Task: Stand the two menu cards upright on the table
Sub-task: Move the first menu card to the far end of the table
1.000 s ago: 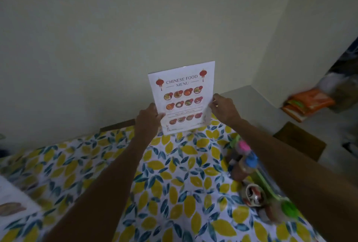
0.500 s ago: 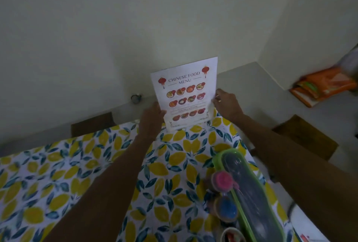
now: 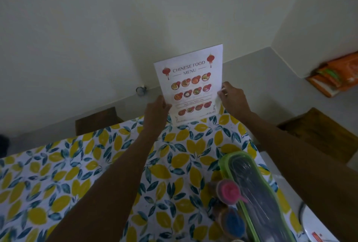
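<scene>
A white menu card headed "Chinese Food Menu" stands upright at the far edge of the table, which has a lemon-print cloth. Its bottom edge rests on the cloth. My left hand grips the card's lower left edge. My right hand pinches its right edge with thumb and fingers. Only one menu card is in view.
A long green-rimmed lidded container lies at the right of the table, with pink-lidded and blue-lidded jars beside it. Wooden stools stand behind the table and at the right. Orange packets lie by the wall.
The view has tilted down and shifted, so the container and jars now sit lower right. The card stays upright between both hands, its base lower on the cloth.
</scene>
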